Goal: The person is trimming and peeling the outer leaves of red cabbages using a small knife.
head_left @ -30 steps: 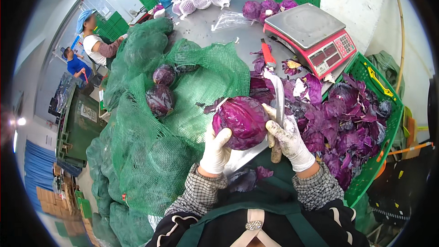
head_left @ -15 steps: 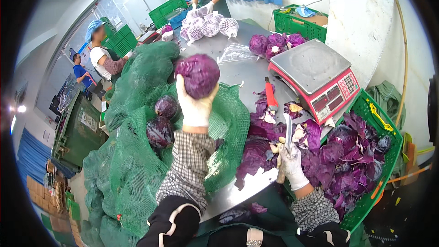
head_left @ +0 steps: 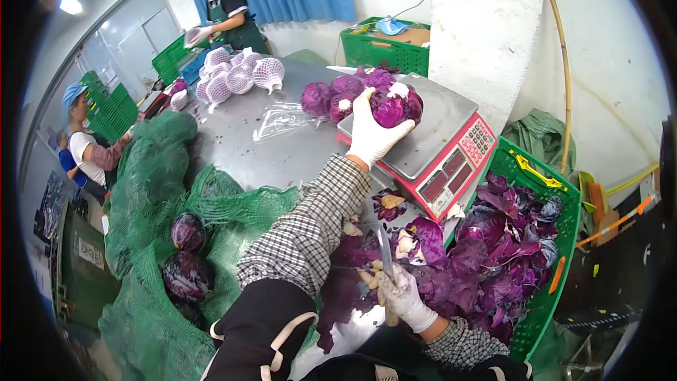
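Note:
My left hand (head_left: 372,135), in a white glove, grips a trimmed red cabbage (head_left: 399,109) with its pale cut stem facing up. That cabbage is over the steel plate of a red-framed weighing scale (head_left: 441,123); whether it rests on the plate I cannot tell. Several more red cabbages (head_left: 319,99) sit together just left of the scale. Lower down, my gloved right hand (head_left: 407,298) is closed around a knife (head_left: 385,254), its blade pointing up and away from me. Loose purple leaves and cut stem pieces (head_left: 405,243) lie beside this hand.
A green crate (head_left: 557,240) heaped with purple leaves stands at the right. Green mesh sacking (head_left: 151,183) with dark cabbages (head_left: 188,276) covers the left side. Net-wrapped cabbages (head_left: 240,77) are farther back on the steel table (head_left: 233,144). A co-worker (head_left: 229,10) stands behind them.
My left hand has carried the cabbage rightward from above the mesh to the scale. The view has swung right. My right hand still holds the knife low by the leaves.

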`<state>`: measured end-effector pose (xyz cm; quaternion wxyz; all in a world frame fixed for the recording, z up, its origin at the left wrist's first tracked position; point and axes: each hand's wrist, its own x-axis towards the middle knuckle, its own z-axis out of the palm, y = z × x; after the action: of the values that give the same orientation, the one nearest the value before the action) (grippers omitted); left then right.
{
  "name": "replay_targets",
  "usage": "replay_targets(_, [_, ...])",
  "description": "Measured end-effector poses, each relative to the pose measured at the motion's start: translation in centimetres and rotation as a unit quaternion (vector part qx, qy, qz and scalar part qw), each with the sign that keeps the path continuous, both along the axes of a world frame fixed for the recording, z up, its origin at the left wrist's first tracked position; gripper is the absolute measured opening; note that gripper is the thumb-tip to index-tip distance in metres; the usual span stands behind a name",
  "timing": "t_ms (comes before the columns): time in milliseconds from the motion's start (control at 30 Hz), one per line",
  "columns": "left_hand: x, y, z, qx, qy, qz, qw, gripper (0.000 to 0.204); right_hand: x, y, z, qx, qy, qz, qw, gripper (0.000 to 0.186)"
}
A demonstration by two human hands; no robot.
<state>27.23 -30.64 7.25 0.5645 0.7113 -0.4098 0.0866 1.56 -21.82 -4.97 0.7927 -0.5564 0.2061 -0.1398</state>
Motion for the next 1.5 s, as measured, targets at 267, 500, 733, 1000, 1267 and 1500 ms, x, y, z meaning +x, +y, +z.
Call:
replay_targets(267, [1.8, 0.2, 1.7, 0.139, -0.129, -0.048, 0.981, 0.112, -0.3, -0.6, 0.1, -0.018, -0.014, 0.019, 1.0, 0.032])
replay_targets(500, [2.6, 1.5, 2.7, 0.18, -0.075, -0.088, 0.977, 0.122, 0.0, -0.2, 0.3, 0.039, -0.031, 0.017, 0.999, 0.031])
replay_targets(733, [3.5, 2.8, 3.0, 0.201, -0.063, -0.057, 0.976, 0.127, 0.0, -0.3, 0.0, 0.001, -0.017, 0.017, 1.0, 0.032])
replay_targets(1000, [4.3, 4.1, 3.6, 0.105, 0.055, -0.109, 0.987, 0.126, -0.2, 0.0, 1.3, 0.032, -0.007, 0.014, 0.999, 0.032])
replay_targets(1267, [6.5, 4.6, 4.2, 0.075, 0.082, -0.054, 0.992, 0.118, -0.3, -0.2, 1.1, 0.017, -0.036, 0.011, 0.999, 0.028])
replay_targets(1500, [5.2, 3.6, 3.9, 0.096, 0.082, -0.029, 0.992, 0.124, 0.1, -0.4, 1.1, 0.049, -0.041, 0.01, 0.998, 0.025])
